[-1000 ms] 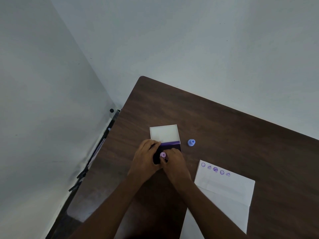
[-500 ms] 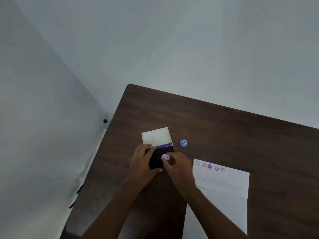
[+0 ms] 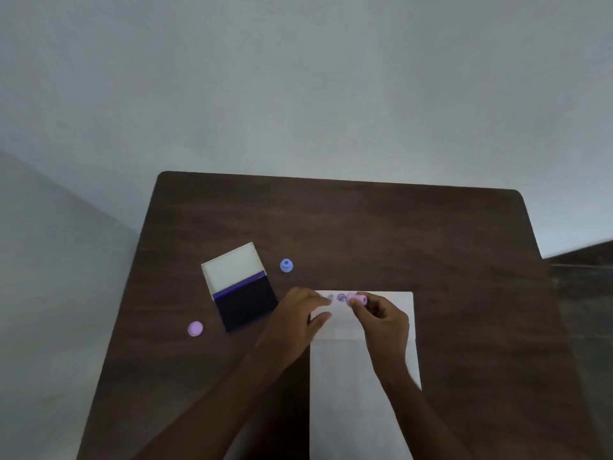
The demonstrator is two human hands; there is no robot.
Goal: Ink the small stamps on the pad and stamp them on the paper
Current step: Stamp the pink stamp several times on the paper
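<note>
Head view looks down on a dark wooden desk set against a pale wall. A white paper lies lengthwise at the near middle, its far end folded over into a flap. Along that far edge runs a row of purple prints, partly hidden by the fingers and blurred.

The right hand rests over the paper's far part and pinches a small pink stamp between thumb and fingertips; the stamp lies tilted on its side just at the right end of the row of prints. Whether its face touches the paper cannot be told.

The left hand lies flat on the paper's far left corner, fingers spread loosely, grasping nothing, its fingertips near the prints.

To the left, well apart from the paper, the ink pad sits open, its white lid hinged back on the far side. A blue stamp stands just right of the lid. A pink round stamp or cap lies on the desk left of the pad, near its near corner.
</note>
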